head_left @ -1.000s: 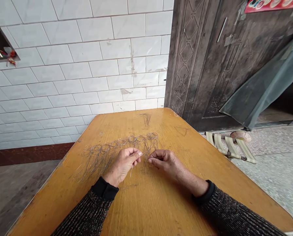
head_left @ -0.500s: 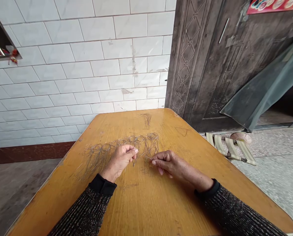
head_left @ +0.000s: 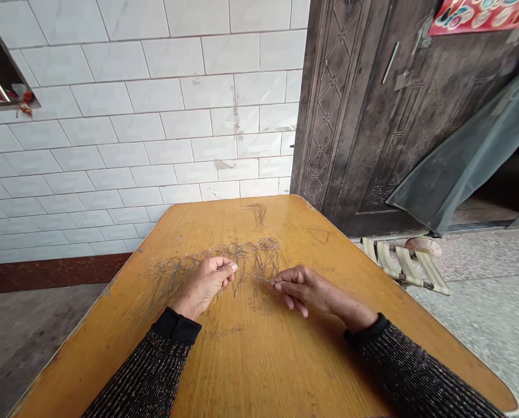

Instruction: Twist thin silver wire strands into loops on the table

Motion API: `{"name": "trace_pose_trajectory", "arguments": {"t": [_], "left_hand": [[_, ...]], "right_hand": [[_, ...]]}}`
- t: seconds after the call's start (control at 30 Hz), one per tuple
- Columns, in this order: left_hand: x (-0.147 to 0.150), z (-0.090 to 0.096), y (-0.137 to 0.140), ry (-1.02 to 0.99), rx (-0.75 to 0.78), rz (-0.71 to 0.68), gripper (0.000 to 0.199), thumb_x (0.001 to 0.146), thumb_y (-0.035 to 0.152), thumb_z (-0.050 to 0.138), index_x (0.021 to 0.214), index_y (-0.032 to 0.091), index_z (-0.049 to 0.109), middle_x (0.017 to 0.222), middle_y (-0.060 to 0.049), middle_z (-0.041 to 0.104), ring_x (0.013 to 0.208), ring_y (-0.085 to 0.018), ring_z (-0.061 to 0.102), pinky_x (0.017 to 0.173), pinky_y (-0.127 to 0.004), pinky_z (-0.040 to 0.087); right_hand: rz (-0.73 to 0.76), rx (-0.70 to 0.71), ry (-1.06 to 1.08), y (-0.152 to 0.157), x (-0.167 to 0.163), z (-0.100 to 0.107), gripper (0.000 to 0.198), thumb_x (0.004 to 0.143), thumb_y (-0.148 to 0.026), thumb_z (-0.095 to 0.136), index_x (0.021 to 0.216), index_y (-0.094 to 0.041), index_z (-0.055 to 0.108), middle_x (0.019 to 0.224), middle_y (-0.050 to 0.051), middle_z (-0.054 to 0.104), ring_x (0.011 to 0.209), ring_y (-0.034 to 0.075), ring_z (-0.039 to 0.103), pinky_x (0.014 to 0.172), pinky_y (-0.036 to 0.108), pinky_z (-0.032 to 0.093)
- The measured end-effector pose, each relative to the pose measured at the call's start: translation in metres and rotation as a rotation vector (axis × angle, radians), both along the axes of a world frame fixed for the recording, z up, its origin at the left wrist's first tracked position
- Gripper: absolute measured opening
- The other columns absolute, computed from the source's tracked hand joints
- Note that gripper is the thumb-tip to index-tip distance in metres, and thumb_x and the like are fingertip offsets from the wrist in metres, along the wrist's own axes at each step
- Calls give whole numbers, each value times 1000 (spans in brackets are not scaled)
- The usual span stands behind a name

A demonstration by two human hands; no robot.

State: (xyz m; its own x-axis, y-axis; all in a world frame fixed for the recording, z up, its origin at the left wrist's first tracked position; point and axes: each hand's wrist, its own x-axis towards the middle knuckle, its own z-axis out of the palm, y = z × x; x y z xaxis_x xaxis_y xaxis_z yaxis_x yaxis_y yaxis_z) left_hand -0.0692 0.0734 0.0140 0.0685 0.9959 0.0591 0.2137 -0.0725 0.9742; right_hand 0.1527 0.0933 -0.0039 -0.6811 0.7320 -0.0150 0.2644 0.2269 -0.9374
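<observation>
Because the right hand pinches a wire near tangled loops, snagging could occur; the left hand is pinched closed

Diffuse, moderately bright light fills the scene. The tiled wall, upper left, is palest; the door, upper right, and the doorway at the right edge are dark. Shadows on the surface are soft. Wide-angle stretching slants the margins; the thin wires, centre, are poorly resolved.
</observation>
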Motion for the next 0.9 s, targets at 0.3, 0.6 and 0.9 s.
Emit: {"name": "trace_pose_trajectory", "arguments": {"t": [0.3, 0.6, 0.9], "left_hand": [[-5, -1, 2, 27, 29, 60, 27, 70, 37, 55, 56, 15, 47, 52, 4, 44, 46, -6, 35, 46, -20, 24], [-8, -4, 6, -52, 8, 114, 26, 67, 37, 58, 60, 14, 49, 53, 4, 47, 44, -5, 36, 43, -18, 23], [-12, -3, 8, -94, 106, 249, 28, 72, 40, 55, 73, 13, 55, 70, -2, 56, 52, -7, 44, 42, -17, 30]], "right_hand": [[11, 93, -70, 2, 6, 3, 32, 85, -34, 41, 59, -16, 43, 49, -5, 49, 32, 2, 40, 38, 15, 32], [-111, 203, -66, 4, 7, 3, 25, 85, -31, 39, 68, -16, 49, 47, -7, 46, 30, 3, 37, 38, 16, 31], [-151, 147, -23, 15, 20, 3, 26, 81, -36, 46, 70, -15, 56, 47, -5, 51, 30, 3, 37, 35, 17, 28]]}}
